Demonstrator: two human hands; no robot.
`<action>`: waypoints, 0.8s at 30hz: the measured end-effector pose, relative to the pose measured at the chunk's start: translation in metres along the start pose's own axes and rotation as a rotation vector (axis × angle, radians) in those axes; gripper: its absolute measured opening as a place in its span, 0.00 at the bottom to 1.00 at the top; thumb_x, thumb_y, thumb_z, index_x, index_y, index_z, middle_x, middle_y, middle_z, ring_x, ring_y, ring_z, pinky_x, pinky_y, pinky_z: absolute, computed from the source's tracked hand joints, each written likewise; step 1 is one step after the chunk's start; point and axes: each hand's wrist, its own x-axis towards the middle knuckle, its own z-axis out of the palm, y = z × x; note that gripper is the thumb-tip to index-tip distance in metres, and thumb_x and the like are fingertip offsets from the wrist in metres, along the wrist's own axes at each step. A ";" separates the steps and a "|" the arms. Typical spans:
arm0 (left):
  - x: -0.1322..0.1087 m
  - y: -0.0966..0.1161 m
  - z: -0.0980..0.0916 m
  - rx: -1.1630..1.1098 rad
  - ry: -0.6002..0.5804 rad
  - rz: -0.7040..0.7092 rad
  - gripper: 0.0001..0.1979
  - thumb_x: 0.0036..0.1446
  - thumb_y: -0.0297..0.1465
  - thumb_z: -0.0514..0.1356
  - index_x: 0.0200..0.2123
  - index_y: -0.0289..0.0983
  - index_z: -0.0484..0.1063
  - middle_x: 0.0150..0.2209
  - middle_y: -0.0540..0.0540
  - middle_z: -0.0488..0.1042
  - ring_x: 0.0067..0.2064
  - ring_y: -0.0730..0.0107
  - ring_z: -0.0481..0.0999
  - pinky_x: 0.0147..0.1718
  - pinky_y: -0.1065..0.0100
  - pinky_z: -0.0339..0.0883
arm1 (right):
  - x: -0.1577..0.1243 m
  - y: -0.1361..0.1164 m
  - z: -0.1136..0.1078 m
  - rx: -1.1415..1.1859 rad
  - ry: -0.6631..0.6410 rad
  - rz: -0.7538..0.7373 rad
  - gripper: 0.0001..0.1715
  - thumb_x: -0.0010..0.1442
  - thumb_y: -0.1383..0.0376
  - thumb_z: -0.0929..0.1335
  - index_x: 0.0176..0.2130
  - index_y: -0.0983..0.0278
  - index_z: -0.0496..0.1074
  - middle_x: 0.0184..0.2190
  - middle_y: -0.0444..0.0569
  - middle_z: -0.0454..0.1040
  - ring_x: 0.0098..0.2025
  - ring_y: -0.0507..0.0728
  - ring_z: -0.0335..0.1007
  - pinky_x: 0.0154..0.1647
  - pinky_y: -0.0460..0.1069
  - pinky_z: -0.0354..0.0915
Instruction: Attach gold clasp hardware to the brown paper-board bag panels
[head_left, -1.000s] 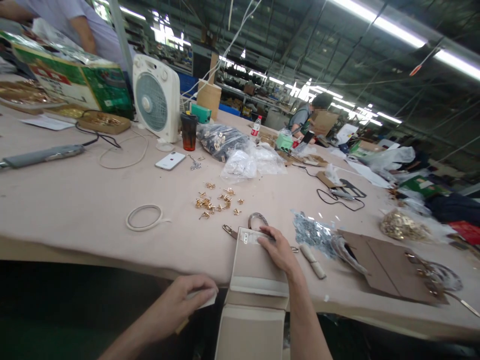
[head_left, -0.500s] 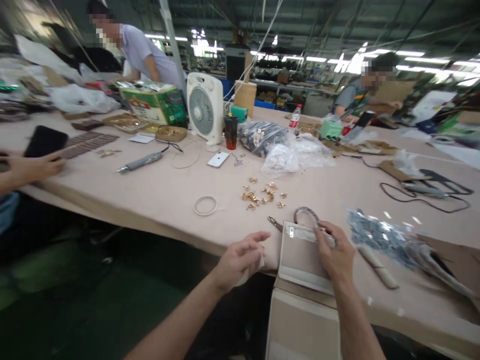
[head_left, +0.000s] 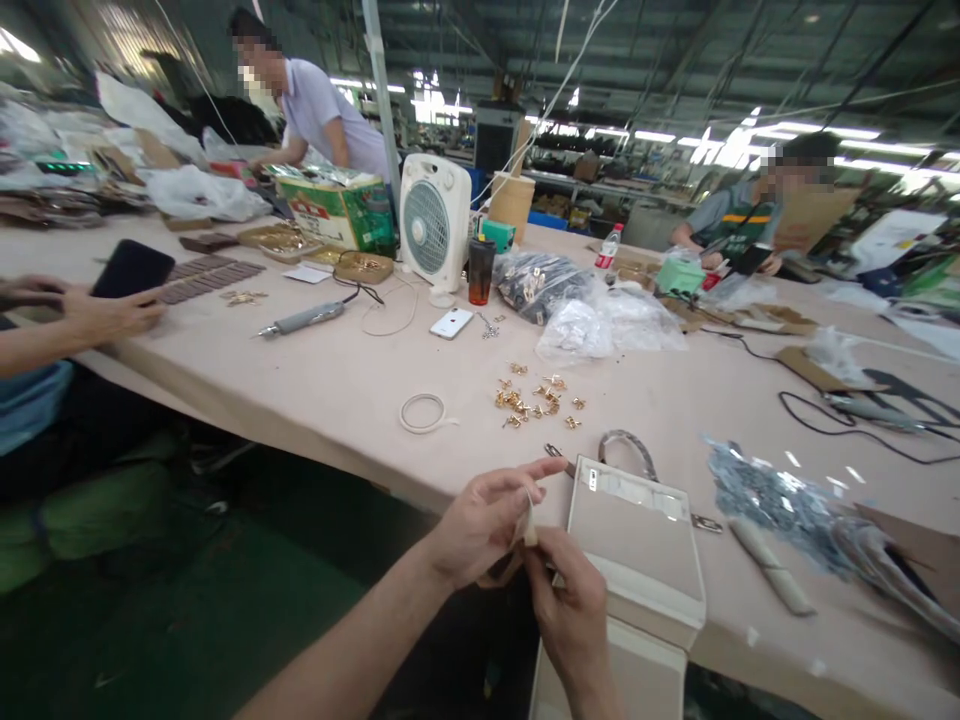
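My left hand (head_left: 480,525) is closed on a small cream strip (head_left: 531,527) just off the table's front edge, its index finger stretched out. From the right, my right hand (head_left: 571,595) meets it, thumb and fingers pinched on the same strip. What exactly the strip is, I cannot make out, as the fingers cover most of it. Right beside the hands lies a beige handbag (head_left: 634,535), its flap hanging over the table edge. A curved handle (head_left: 630,440) sticks out behind it, and metal clips show at its far corners.
Gold metal fittings (head_left: 536,400) lie beyond the bag, near a roll of white tape (head_left: 422,413). Small silver plates (head_left: 772,490) are heaped at the right. Farther back are a fan (head_left: 435,225), a phone (head_left: 451,322) and plastic bags (head_left: 577,325). Co-workers are around the table.
My right hand has left the handbag and moved left to the cream strip in my left hand. The bag stays on the table edge. The whole view has shifted slightly.
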 end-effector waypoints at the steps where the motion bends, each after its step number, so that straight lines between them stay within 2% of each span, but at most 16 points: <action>1: 0.000 0.001 -0.001 0.005 0.016 0.011 0.14 0.57 0.42 0.72 0.34 0.38 0.79 0.61 0.41 0.76 0.62 0.57 0.74 0.62 0.57 0.66 | -0.007 0.003 0.002 -0.006 -0.026 0.020 0.13 0.70 0.68 0.65 0.46 0.56 0.78 0.39 0.49 0.81 0.39 0.58 0.79 0.39 0.50 0.75; 3: 0.001 0.002 -0.003 0.079 0.040 -0.020 0.16 0.58 0.44 0.71 0.38 0.38 0.80 0.52 0.41 0.81 0.48 0.65 0.80 0.52 0.62 0.72 | -0.020 0.007 0.005 -0.019 -0.104 0.046 0.13 0.70 0.68 0.65 0.45 0.56 0.78 0.38 0.48 0.81 0.39 0.58 0.80 0.38 0.50 0.75; 5: 0.001 0.005 -0.003 0.275 0.034 -0.087 0.19 0.61 0.45 0.68 0.46 0.37 0.82 0.43 0.42 0.83 0.33 0.73 0.77 0.38 0.68 0.73 | -0.030 0.009 0.003 -0.031 -0.199 0.060 0.10 0.69 0.66 0.66 0.46 0.56 0.78 0.39 0.49 0.81 0.40 0.59 0.80 0.40 0.51 0.76; 7: 0.002 0.011 -0.001 0.546 0.000 -0.124 0.22 0.64 0.45 0.65 0.54 0.37 0.81 0.40 0.43 0.83 0.29 0.73 0.74 0.33 0.69 0.70 | -0.033 0.006 -0.008 -0.056 -0.221 0.069 0.12 0.67 0.63 0.70 0.51 0.56 0.77 0.43 0.51 0.81 0.44 0.61 0.80 0.44 0.53 0.77; 8: 0.002 0.014 0.002 0.675 -0.022 -0.119 0.23 0.66 0.45 0.62 0.56 0.38 0.80 0.41 0.44 0.83 0.30 0.71 0.75 0.35 0.68 0.71 | -0.031 0.004 -0.016 -0.075 -0.179 0.078 0.15 0.66 0.61 0.71 0.52 0.56 0.76 0.44 0.51 0.81 0.45 0.61 0.80 0.45 0.53 0.77; 10: 0.002 0.019 0.007 0.880 -0.060 -0.097 0.23 0.69 0.44 0.58 0.61 0.40 0.77 0.42 0.45 0.83 0.34 0.67 0.77 0.40 0.65 0.72 | -0.023 -0.002 -0.037 -0.122 -0.005 0.094 0.15 0.66 0.60 0.71 0.52 0.56 0.75 0.44 0.51 0.80 0.43 0.61 0.79 0.43 0.54 0.77; 12: 0.003 0.023 0.012 1.017 -0.112 -0.094 0.27 0.71 0.42 0.55 0.69 0.43 0.67 0.39 0.47 0.82 0.35 0.67 0.76 0.42 0.64 0.70 | -0.009 -0.010 -0.059 -0.166 0.154 0.089 0.11 0.67 0.62 0.70 0.49 0.57 0.76 0.41 0.50 0.80 0.40 0.59 0.78 0.40 0.53 0.76; 13: 0.003 0.023 0.014 1.067 -0.134 -0.089 0.29 0.71 0.40 0.54 0.72 0.43 0.60 0.36 0.48 0.81 0.34 0.67 0.76 0.42 0.65 0.70 | -0.001 -0.014 -0.069 -0.186 0.185 0.071 0.10 0.67 0.62 0.70 0.49 0.56 0.76 0.41 0.50 0.79 0.40 0.59 0.78 0.41 0.54 0.76; 15: 0.004 0.022 0.017 1.138 -0.175 -0.074 0.35 0.71 0.36 0.54 0.76 0.42 0.46 0.34 0.50 0.80 0.34 0.67 0.75 0.41 0.65 0.68 | 0.016 -0.021 -0.084 -0.220 0.139 0.010 0.13 0.66 0.63 0.71 0.51 0.56 0.76 0.44 0.51 0.79 0.44 0.60 0.78 0.45 0.56 0.76; 17: 0.003 0.019 0.019 1.185 -0.208 -0.058 0.37 0.71 0.33 0.53 0.77 0.41 0.40 0.35 0.49 0.80 0.36 0.66 0.76 0.42 0.65 0.67 | 0.030 -0.027 -0.091 -0.244 0.011 -0.053 0.17 0.66 0.64 0.71 0.55 0.55 0.76 0.48 0.52 0.79 0.50 0.62 0.77 0.51 0.58 0.76; 20: 0.002 0.016 0.020 1.240 -0.242 -0.060 0.35 0.72 0.32 0.52 0.77 0.42 0.41 0.40 0.45 0.82 0.41 0.61 0.79 0.43 0.64 0.68 | 0.042 -0.031 -0.090 -0.242 -0.161 -0.088 0.17 0.68 0.65 0.70 0.56 0.54 0.76 0.50 0.52 0.80 0.53 0.62 0.77 0.53 0.58 0.75; 24: -0.003 0.012 0.017 1.335 -0.272 -0.036 0.32 0.72 0.32 0.50 0.75 0.42 0.48 0.50 0.39 0.81 0.49 0.56 0.81 0.45 0.62 0.69 | 0.045 -0.029 -0.084 -0.208 -0.273 -0.064 0.11 0.71 0.65 0.67 0.50 0.55 0.79 0.43 0.50 0.81 0.46 0.59 0.79 0.45 0.54 0.76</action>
